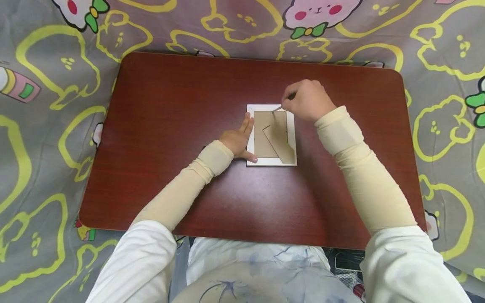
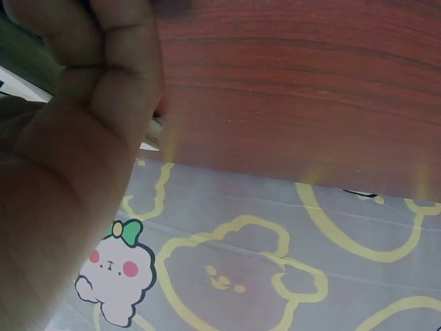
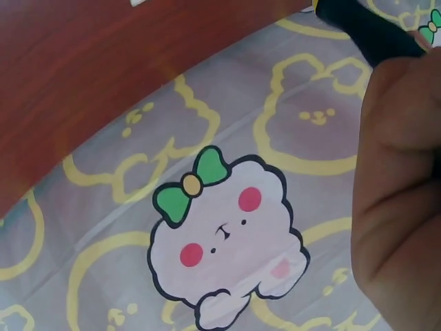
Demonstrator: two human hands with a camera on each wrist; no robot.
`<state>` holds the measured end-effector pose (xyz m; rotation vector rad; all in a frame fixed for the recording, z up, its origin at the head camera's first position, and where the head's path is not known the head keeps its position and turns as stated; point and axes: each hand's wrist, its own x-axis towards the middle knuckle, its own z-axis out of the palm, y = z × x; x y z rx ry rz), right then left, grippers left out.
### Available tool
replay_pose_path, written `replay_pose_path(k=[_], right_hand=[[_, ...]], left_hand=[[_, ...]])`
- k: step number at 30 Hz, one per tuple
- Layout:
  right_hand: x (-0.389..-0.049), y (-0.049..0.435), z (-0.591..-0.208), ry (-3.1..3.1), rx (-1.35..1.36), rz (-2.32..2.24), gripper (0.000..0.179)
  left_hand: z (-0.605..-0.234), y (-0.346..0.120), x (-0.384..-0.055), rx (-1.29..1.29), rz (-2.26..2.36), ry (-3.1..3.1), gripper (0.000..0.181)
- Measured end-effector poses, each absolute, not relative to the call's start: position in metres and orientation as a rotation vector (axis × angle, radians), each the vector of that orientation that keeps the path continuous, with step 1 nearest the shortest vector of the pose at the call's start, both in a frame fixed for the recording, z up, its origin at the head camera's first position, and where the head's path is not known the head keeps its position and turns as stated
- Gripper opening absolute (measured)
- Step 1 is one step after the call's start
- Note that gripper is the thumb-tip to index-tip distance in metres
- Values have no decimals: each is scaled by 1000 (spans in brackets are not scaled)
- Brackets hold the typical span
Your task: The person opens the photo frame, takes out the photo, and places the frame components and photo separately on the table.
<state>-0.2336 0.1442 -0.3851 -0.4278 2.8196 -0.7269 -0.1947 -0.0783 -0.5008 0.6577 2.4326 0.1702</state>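
Note:
A picture frame point(image 1: 270, 162) lies face down on the table, with a white border and a brown backing board point(image 1: 261, 143) that carries a fold-out stand flap. My left hand point(image 1: 236, 141) rests along its left edge, fingers stretched and thumb spread to the lower left corner. In the left wrist view, the left hand point(image 2: 83, 117) hides most of the frame. Above the upper right corner, my right hand point(image 1: 310, 100) grips a screwdriver point(image 1: 278, 109) with a dark handle. Its thin metal shaft points at the backing board's top edge. The right wrist view shows the dark screwdriver handle point(image 3: 372, 31) emerging from the curled fingers.
The frame lies on a dark red-brown wooden table point(image 1: 182, 101) with rounded corners. A grey cloth point(image 1: 57, 139) printed with yellow outlines and cartoon figures surrounds the table on its far and side edges. My lap is at the near edge.

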Motion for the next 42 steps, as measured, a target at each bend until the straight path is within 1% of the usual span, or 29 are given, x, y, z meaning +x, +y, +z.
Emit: replay_pose_path(k=[5, 9, 14, 17, 20, 24, 26, 31, 33, 35, 38, 42], right_hand=[[-258, 143, -374, 2729, -424, -670, 23], [-274, 142, -367, 2633, -368, -665, 20], [-287, 139, -360, 2632, -382, -628, 19], [-288, 136, -358, 2647, -403, -623, 20], [-278, 137, -362, 2649, -404, -625, 22], [-255, 147, -372, 2686, -379, -680, 26], [-246, 152, -379, 2692, -364, -841, 26], [-219, 156, -405, 2598, -354, -1542, 32], [-208, 146, -410, 2606, -371, -1702, 34], [-198, 133, -410, 2664, -386, -1741, 37], [-184, 108, -409, 2776, -366, -1705, 39], [-166, 82, -413, 2861, -278, -1603, 32]], left_hand=[[-503, -77, -196, 664, 150, 2442, 141], [-504, -78, -195, 666, 146, 2437, 142], [-501, -79, -195, 654, 176, 2443, 141], [-502, -80, -195, 640, 165, 2457, 141], [-505, -80, -194, 643, 135, 2444, 142], [-510, -79, -195, 659, 140, 2424, 142], [-512, -79, -197, 657, 147, 2427, 142], [-512, -75, -201, 643, 150, 2412, 143], [-509, -75, -201, 632, 168, 2414, 142], [-507, -76, -201, 615, 169, 2427, 141], [-503, -76, -198, 607, 155, 2448, 140], [-498, -73, -193, 607, 178, 2455, 140]])
